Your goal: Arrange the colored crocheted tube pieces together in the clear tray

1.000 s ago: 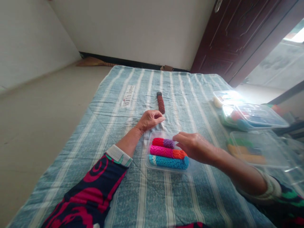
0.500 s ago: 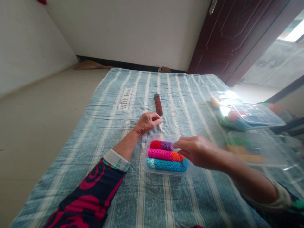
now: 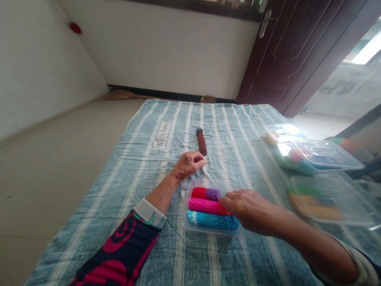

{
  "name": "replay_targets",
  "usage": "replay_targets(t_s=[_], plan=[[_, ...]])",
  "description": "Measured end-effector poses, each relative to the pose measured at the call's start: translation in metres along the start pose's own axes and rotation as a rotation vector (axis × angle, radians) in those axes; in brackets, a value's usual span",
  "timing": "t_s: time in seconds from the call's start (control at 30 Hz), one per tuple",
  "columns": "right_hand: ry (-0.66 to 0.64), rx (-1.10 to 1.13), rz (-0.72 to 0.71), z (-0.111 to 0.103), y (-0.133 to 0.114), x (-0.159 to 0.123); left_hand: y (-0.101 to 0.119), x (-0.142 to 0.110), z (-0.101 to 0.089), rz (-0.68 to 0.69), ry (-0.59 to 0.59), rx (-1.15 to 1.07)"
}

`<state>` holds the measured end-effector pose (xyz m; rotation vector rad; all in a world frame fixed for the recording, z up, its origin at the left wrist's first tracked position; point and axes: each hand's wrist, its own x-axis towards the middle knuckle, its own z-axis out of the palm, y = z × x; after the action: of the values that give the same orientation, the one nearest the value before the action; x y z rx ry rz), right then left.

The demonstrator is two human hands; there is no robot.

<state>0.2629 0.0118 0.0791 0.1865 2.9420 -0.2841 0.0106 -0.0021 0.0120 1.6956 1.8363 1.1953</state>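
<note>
though i cannot tell either grip, left hand (image 3: 187,164) curls mid-frame. right hand (image 3: 244,206) overlaps pink-orange roll (image 3: 205,205), lower centre.

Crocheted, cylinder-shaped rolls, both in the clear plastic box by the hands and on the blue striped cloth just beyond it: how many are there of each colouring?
Red-and-purple crocheted roll: 1
Pink-and-orange crocheted roll: 1
Blue-and-white crocheted roll: 1
Brown crocheted roll with a blackish end: 1
Total: 4
</note>
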Motion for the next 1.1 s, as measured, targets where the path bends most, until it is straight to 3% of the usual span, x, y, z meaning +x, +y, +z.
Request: replay_targets(t_s=[0.73, 1.1], plan=[[-0.032, 0.069, 0.016, -0.006, 0.003, -0.003, -0.002, 0.003, 0.002, 0.003, 0.002, -0.001], [-0.137, 0.105, 0.042, -0.016, 0.006, -0.001, 0.001, 0.004, 0.002, 0.004, 0.007, -0.006]])
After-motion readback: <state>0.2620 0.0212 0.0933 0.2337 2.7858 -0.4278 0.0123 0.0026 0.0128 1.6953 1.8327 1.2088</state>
